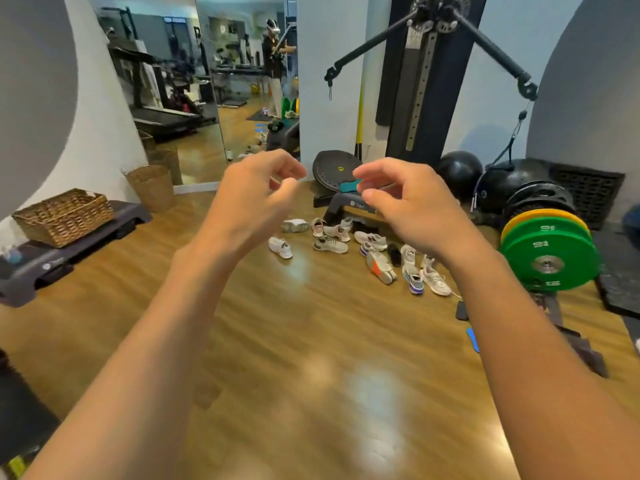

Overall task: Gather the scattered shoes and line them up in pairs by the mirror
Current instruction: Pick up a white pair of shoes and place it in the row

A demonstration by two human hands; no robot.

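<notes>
About 12 shoes [363, 247] lie loose at the far side of the wood floor [277, 341], bunched before the grey step platform [346, 206] and left of the green weight plates [550, 261]. Toes point every way; none sit paired. Left hand [256, 199] and right hand [408, 202] hang in mid-air, fingers loosely curled, both empty. The pile sits ahead and rightward, so the right hand looks nearer. The mirror [194, 81] is on the far wall, left, well apart from the pile; the carry likely runs leftward.
</notes>
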